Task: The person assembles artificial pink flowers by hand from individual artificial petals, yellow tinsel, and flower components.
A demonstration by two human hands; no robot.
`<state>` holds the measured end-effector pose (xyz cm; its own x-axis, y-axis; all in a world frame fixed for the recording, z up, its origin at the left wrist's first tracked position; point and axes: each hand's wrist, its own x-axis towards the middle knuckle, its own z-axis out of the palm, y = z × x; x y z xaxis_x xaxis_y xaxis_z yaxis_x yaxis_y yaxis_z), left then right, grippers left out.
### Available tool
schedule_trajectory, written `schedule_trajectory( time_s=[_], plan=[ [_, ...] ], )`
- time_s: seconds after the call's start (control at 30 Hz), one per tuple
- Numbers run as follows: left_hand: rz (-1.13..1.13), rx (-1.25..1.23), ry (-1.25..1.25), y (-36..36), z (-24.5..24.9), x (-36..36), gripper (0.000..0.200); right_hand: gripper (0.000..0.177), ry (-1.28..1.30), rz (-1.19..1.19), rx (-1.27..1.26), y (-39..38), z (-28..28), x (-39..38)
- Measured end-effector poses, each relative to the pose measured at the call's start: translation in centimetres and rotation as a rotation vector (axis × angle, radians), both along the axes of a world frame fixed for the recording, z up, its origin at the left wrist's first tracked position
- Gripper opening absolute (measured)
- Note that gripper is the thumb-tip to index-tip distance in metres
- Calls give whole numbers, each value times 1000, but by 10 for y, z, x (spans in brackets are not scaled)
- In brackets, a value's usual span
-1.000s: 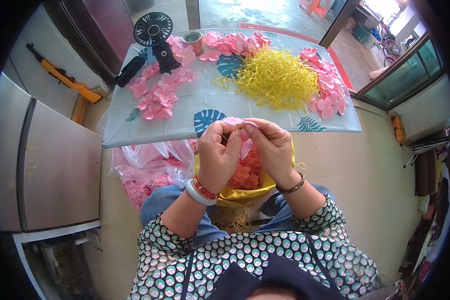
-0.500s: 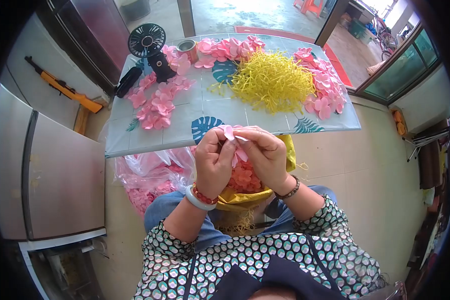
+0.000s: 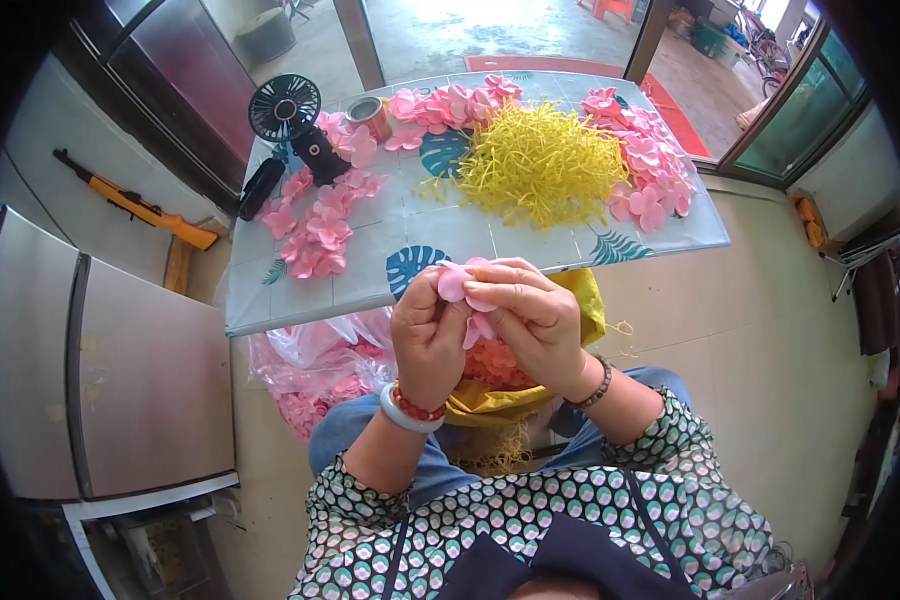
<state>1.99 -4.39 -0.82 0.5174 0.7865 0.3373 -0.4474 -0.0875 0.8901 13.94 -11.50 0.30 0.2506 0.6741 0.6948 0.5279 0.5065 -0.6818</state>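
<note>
Close together at the table's front edge, my left hand and my right hand both pinch a pink petal flower. Its petals show between and above the fingertips, and part of it is hidden by the fingers. Below the hands is a yellow bag with coral-pink flowers inside. Beyond, on the table, lies a heap of yellow stamen-like strands, with pink flowers to its right and more pink flowers at the left.
A black fan, a tin can and a black case stand or lie at the table's back left. Under the left part of the table is a clear plastic bag of pink pieces. A refrigerator is at the left.
The pink flower has turned between my fingers, with its rounded petals now facing up more. My right fingers reach further over it. The whole view has shifted slightly.
</note>
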Motion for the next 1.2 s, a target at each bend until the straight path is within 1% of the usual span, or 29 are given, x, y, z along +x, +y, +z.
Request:
schedule_trajectory(
  time_s=[0.03, 0.13, 0.23, 0.33, 0.43, 0.53, 0.63, 0.73, 0.8, 0.87, 0.93, 1.03, 1.13, 1.17, 1.2],
  plan=[
    [-5, -16, -10, 0, 2, -1, 9, 24, -47, -15, 11, -1, -2, 0],
    [-13, -42, -48, 4, -3, 0, 10, 23, -60, 28, 13, 3, -3, 4],
    [-52, -277, -49, 5, 1, 2, 13, 27, 437, -4, -122, 4, -5, -8],
    [-109, -325, -126, 7, -3, 4, 17, 32, 661, 57, -94, 7, 2, -10],
    [-149, -398, -125, 6, 0, 4, 16, 34, 701, 72, -193, 7, -5, -2],
    [-152, -423, -84, 9, -6, 5, 15, 31, 766, 91, -203, 8, -5, -1],
    [-184, -452, -80, 10, -4, 5, 13, 29, 663, 26, -183, 7, -8, -1],
    [-175, -492, -109, 11, -3, 5, 13, 22, 512, -23, -135, 5, -10, 3],
    [24, -70, 171, 13, -10, 3, 14, 17, 369, -37, -170, 4, -10, 8],
    [71, 47, 213, 13, -14, 2, 15, 14, 258, -39, -171, 5, -7, 11],
    [-28, -139, 46, 14, -13, 3, 17, 12, 179, -31, -135, 4, 0, 11],
    [-152, -404, -113, 15, -12, 3, 20, 18, 78, -93, -168, 5, -1, 13],
    [-155, -447, -130, 11, -9, 5, 21, 20, 30, -261, -51, 3, 11, 9],
    [-168, -442, -135, 11, -11, 4, 21, 17, 52, -283, -15, 3, 18, 6],
    [-168, -438, -127, 12, -11, 4, 21, 16, 5, -265, -31, 5, 20, 5]
  ],
)
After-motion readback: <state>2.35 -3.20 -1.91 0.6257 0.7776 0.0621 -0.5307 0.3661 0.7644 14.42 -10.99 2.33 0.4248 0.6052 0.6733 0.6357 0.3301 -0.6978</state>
